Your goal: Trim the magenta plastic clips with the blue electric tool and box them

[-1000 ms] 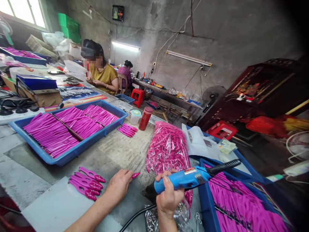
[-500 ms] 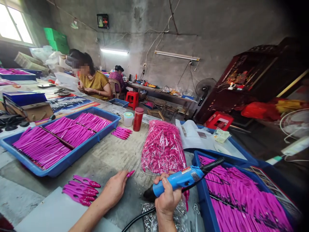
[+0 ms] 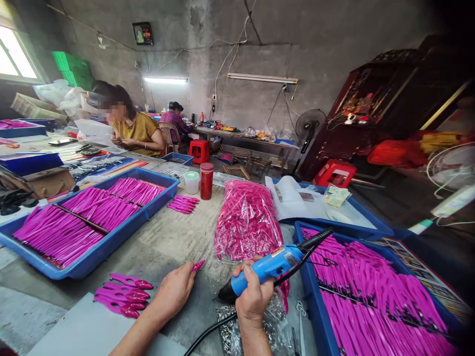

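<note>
My left hand [image 3: 175,288] is closed around a pink plastic part [image 3: 199,265] whose glossy pointed end sticks out past the fingertips. My right hand [image 3: 253,295] grips a blue electric screwdriver [image 3: 269,268], its black nose angled down to the left towards the left hand, apart from the pink part. A black cable [image 3: 211,330] runs under the right wrist. Left of my left forearm lies a small stack of pink plier-shaped pieces [image 3: 122,296]. Beneath the right hand are clear bags of small metal parts [image 3: 226,326].
Blue trays of pink pieces stand at the left [image 3: 163,200] and right [image 3: 309,296]. A clear bag of pink parts [image 3: 248,220], a red tumbler [image 3: 206,182] and a lidded tub [image 3: 191,183] stand ahead. Scissors [image 3: 301,316] lie near the right tray. A co-worker [image 3: 137,131] sits across the table.
The whole view has shifted slightly, so the surroundings sit a little further left and higher. Both hands keep their holds, with the screwdriver marginally lower relative to the bag.
</note>
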`<action>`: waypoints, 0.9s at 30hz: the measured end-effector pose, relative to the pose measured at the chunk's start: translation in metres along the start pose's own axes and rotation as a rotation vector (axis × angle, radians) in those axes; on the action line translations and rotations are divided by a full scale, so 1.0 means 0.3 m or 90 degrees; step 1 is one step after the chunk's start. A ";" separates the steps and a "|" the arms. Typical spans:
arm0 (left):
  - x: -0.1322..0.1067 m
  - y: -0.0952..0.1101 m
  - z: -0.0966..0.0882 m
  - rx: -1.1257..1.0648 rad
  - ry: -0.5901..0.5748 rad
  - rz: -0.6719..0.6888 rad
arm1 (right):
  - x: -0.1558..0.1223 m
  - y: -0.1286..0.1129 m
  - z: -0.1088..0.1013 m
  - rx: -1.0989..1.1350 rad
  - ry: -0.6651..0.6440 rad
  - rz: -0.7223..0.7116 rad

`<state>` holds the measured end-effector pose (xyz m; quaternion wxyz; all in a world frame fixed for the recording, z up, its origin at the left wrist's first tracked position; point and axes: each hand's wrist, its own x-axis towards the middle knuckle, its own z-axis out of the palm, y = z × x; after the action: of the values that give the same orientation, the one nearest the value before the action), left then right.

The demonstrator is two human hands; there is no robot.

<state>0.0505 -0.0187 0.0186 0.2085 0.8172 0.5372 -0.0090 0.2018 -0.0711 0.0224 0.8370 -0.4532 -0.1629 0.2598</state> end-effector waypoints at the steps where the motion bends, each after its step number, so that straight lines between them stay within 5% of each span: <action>1: 0.000 0.001 0.000 0.007 -0.002 -0.003 | 0.000 0.002 0.000 0.000 -0.004 0.000; 27: 0.021 -0.027 0.005 -0.035 -0.012 0.049 | 0.001 0.002 0.005 0.006 -0.001 -0.002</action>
<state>0.0464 -0.0110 0.0131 0.2364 0.8311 0.5033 0.0063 0.2012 -0.0697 0.0226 0.8392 -0.4490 -0.1632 0.2597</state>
